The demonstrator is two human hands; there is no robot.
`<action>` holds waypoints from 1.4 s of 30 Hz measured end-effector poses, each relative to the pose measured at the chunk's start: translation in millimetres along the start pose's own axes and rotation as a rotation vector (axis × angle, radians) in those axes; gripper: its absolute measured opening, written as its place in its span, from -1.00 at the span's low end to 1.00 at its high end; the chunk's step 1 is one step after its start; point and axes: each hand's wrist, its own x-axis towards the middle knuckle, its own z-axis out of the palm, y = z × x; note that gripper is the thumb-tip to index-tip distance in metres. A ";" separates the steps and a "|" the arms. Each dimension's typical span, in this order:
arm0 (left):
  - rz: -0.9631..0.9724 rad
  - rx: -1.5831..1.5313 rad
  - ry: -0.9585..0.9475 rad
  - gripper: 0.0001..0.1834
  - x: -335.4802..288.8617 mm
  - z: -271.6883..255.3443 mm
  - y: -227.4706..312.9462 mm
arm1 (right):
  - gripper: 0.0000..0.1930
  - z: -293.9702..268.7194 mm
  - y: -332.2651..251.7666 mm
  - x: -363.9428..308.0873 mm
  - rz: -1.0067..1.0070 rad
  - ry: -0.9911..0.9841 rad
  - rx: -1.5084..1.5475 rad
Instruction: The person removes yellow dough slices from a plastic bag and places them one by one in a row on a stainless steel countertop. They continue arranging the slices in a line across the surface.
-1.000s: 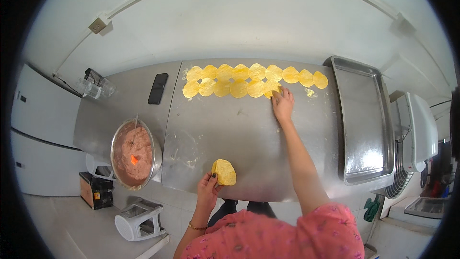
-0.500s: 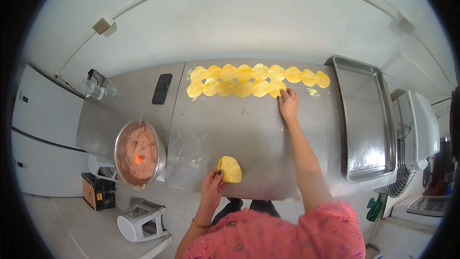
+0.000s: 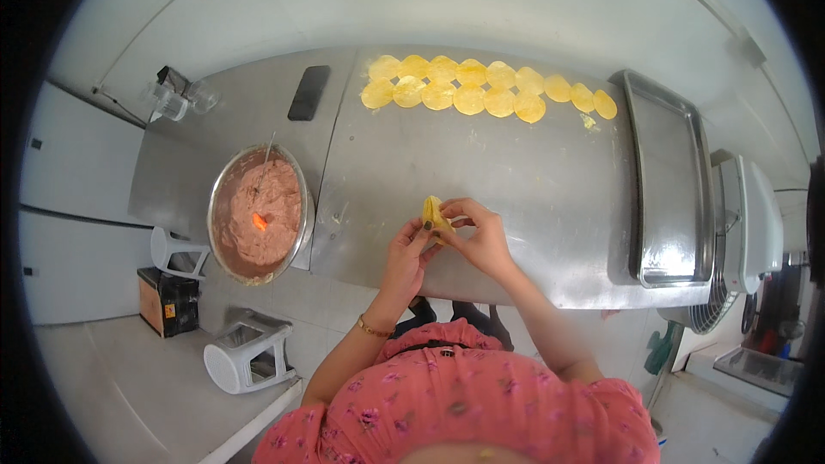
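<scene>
Near the table's front edge, my left hand (image 3: 406,251) grips a small stack of thin yellow dough wrappers (image 3: 434,210), tilted so the edges face up. My right hand (image 3: 479,239) meets it from the other side, thumb and fingertips closed on the same stack. The fingers hide part of the stack, so I cannot tell if a single wrapper is peeled away. Along the far side of the steel table, several flat round wrappers (image 3: 469,98) lie in two rows, edges touching or overlapping, the back row reaching further right.
A metal bowl (image 3: 302,245) of pink filling with a utensil in it stands at left. Behind it lies a black phone (image 3: 309,93). A long metal tray (image 3: 634,163) stands at the table's right end. Crumbs (image 3: 589,122) lie near the rows. White stools (image 3: 249,352) are on the floor at left.
My right hand has come back from the front row of wrappers to the stack. The left hand has raised and tilted the stack. The whole view has shifted.
</scene>
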 end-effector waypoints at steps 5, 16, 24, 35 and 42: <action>-0.072 0.044 -0.041 -0.83 6.5 -1.8 -4.1 | -0.86 -2.0 14.3 -9.7 0.163 0.128 0.234; -0.086 0.151 -0.027 -0.76 6.5 12.8 -5.5 | -0.88 -21.5 40.8 -12.7 0.419 0.109 0.711; -0.051 0.246 0.111 -0.70 19.6 13.1 -3.5 | -0.69 -55.0 69.9 0.5 0.600 0.146 1.263; -0.032 0.132 0.106 -0.76 10.7 5.3 0.5 | -0.67 -175.5 99.5 99.6 0.317 0.487 0.850; -0.047 0.142 0.148 -0.74 4.6 1.5 -6.8 | -0.50 -228.5 159.2 156.4 0.203 0.980 -0.393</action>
